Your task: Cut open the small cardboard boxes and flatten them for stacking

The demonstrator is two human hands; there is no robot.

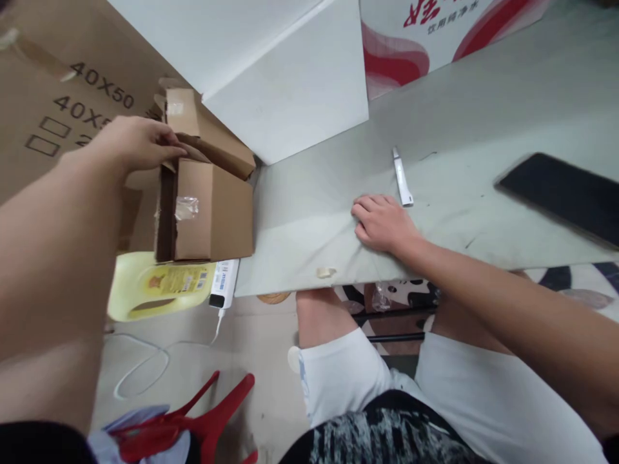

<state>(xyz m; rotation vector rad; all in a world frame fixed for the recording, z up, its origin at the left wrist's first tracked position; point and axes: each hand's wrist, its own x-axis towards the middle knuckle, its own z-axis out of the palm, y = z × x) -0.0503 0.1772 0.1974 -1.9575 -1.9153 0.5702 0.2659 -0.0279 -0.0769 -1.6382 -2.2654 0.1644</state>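
**Grabbing a small cardboard box by its flap**

Gripping is about where things stand, by the look of it: the cardboard box [213,212] is being held at one top flap by the left hand [138,143], with the fingers closed over the flap's edge. The right hand [384,224] is laid flat on the desk [483,116], fingers loosely curled and nothing held, just beside a small white stick-like thing [402,177].

The box is found off the left end of the desk, tucked against a big white box [290,84] and right above a yellow jug [159,287] on the floor. Whether it's resting on the jug or being held up can't be told.

Since only a thin flap is pinched, a firmer hold is probably called for by any lift, likely under the body or with the second hand brought over, or the flap could bend or tear.

As for looks: plain brown, flaps already open and a bit crumpled, and a scrap of torn clear tape is left stuck on the front face. The inside can't be seen.
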